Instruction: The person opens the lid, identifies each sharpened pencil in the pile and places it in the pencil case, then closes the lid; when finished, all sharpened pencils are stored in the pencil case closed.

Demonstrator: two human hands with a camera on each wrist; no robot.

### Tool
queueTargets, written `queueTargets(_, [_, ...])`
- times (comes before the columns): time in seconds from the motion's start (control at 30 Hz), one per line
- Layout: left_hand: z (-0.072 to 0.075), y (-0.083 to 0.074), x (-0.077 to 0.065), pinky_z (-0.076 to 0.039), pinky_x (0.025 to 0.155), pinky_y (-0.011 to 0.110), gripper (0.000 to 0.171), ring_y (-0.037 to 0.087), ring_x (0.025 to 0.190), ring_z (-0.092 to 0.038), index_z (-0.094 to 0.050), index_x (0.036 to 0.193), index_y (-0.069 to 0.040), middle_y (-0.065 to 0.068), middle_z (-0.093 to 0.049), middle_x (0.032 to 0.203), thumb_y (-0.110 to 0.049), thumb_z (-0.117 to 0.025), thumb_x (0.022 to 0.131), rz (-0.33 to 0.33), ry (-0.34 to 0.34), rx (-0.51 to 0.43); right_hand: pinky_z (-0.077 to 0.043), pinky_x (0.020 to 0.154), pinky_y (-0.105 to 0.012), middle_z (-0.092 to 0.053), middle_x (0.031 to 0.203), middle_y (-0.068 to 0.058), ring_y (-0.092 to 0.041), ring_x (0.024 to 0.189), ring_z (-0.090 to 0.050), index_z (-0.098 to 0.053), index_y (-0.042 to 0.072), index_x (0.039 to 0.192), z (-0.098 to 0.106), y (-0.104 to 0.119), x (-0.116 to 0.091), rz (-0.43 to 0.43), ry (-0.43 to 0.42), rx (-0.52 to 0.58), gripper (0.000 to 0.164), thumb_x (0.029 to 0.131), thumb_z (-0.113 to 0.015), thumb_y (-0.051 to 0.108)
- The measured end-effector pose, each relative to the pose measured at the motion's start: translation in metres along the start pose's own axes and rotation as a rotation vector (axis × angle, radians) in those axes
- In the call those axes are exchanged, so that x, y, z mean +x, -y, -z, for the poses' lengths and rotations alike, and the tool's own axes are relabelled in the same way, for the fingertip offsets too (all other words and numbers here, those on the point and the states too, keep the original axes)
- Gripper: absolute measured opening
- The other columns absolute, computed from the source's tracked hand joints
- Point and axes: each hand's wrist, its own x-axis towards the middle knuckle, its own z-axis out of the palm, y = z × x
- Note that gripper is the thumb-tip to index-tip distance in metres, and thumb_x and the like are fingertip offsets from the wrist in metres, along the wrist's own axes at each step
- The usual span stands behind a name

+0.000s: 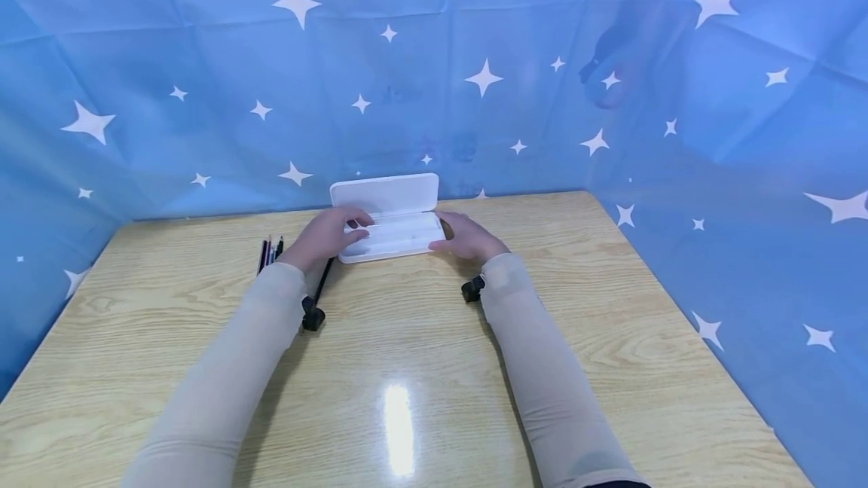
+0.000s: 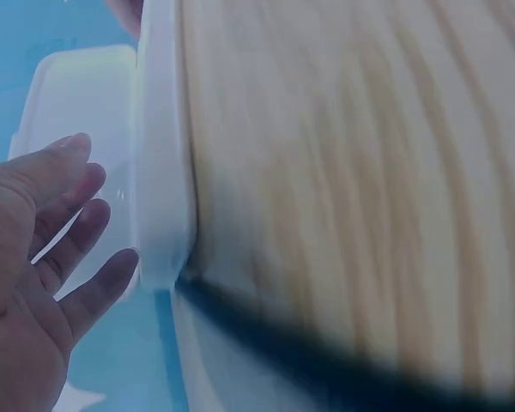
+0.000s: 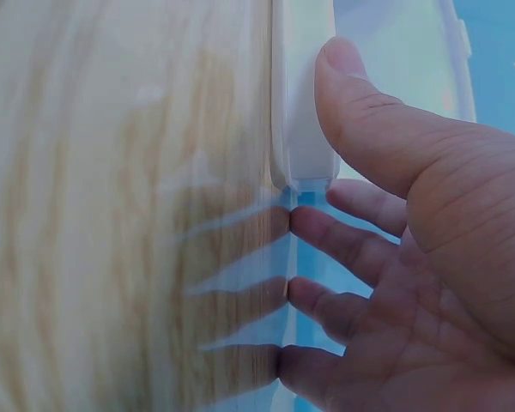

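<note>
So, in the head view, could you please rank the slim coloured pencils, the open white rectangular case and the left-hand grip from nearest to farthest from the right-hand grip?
1. White case: right end beside the right-hand grip.
2. Left-hand grip: over the case's left end.
3. Slim pencils: farthest, left of both grips.

We see a creased blue backdrop [image 1: 414, 77] with white stars [image 1: 484, 78]; before it we find a pale wooden table [image 1: 380, 345], having one bright reflection [image 1: 398, 428]
</note>
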Motion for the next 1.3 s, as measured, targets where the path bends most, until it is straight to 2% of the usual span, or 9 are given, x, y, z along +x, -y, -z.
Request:
queueTargets(0.1, [0.007, 0.003, -0.008, -0.049, 0.097, 0.048, 0.026, 0.028, 0.112, -0.060, -0.070, 0.127, -0.006, 0.010, -0.068, 0.122, -0.014, -0.060, 0.104, 0.028, -0.006, -0.017, -0.026, 0.120, -0.051, -0.033, 0.163, -0.006, -0.029, 0.151, -0.026, -0.028, 0.020, 0.162, 0.000, -0.001, 0.000, 0.019, -0.001, -0.001, 0.072, 0.101, -0.066, 0.028])
queueTargets(0.27, [0.014, 0.012, -0.022, -0.050, 0.095, 0.048, 0.027, 0.028, 0.110, -0.061, -0.068, 0.127, -0.004, 0.012, -0.067, 0.122, -0.013, -0.058, 0.104, 0.035, -0.025, -0.048, -0.027, 0.120, -0.051, -0.033, 0.163, -0.006, -0.028, 0.150, -0.027, -0.028, 0.019, 0.162, -0.002, -0.003, -0.002, 0.040, 0.000, 0.009, 0.071, 0.101, -0.065, 0.026])
queueTargets(0.47, [0.024, 0.024, -0.040, -0.050, 0.092, 0.051, 0.029, 0.031, 0.113, -0.059, -0.067, 0.131, -0.007, 0.014, -0.066, 0.126, -0.016, -0.056, 0.105, 0.087, -0.090, -0.067, -0.029, 0.119, -0.051, -0.036, 0.161, -0.007, -0.029, 0.149, -0.030, -0.031, 0.018, 0.161, -0.003, -0.003, -0.001, 0.052, -0.004, 0.014, 0.069, 0.101, -0.066, 0.024])
queueTargets(0.73, [0.047, 0.033, -0.057, -0.054, 0.084, 0.050, 0.033, 0.035, 0.114, -0.059, -0.063, 0.134, -0.005, 0.018, -0.065, 0.126, -0.020, -0.053, 0.107, 0.097, -0.147, -0.072, -0.028, 0.120, -0.051, -0.033, 0.163, -0.007, -0.029, 0.150, -0.028, -0.027, 0.019, 0.162, -0.004, -0.002, 0.001, 0.042, 0.003, 0.002, 0.072, 0.101, -0.065, 0.026])
queueTargets(0.87, [0.057, 0.037, -0.066, -0.055, 0.085, 0.052, 0.036, 0.037, 0.117, -0.057, -0.061, 0.137, -0.004, 0.020, -0.062, 0.131, -0.024, -0.050, 0.108, 0.125, -0.164, -0.085, -0.028, 0.120, -0.050, -0.033, 0.163, -0.006, -0.028, 0.150, -0.028, -0.027, 0.020, 0.162, -0.003, -0.001, 0.001, 0.038, 0.001, 0.005, 0.072, 0.101, -0.065, 0.026])
queueTargets(1.03, [0.062, 0.044, -0.075, -0.054, 0.090, 0.053, 0.037, 0.037, 0.120, -0.056, -0.059, 0.138, -0.006, 0.018, -0.060, 0.135, -0.025, -0.052, 0.108, 0.172, -0.193, -0.123, -0.027, 0.120, -0.051, -0.032, 0.163, -0.007, -0.029, 0.151, -0.027, -0.026, 0.020, 0.162, -0.001, 0.000, 0.002, 0.035, 0.004, -0.003, 0.073, 0.101, -0.065, 0.028])
queueTargets(1.3, [0.063, 0.052, -0.088, -0.057, 0.089, 0.051, 0.042, 0.041, 0.114, -0.061, -0.054, 0.143, -0.004, 0.023, -0.054, 0.139, -0.027, -0.049, 0.109, 0.208, -0.160, -0.213, -0.026, 0.120, -0.052, -0.027, 0.165, -0.008, -0.030, 0.152, -0.022, -0.023, 0.017, 0.163, -0.001, -0.004, 0.002, 0.011, 0.011, -0.010, 0.075, 0.102, -0.064, 0.031])
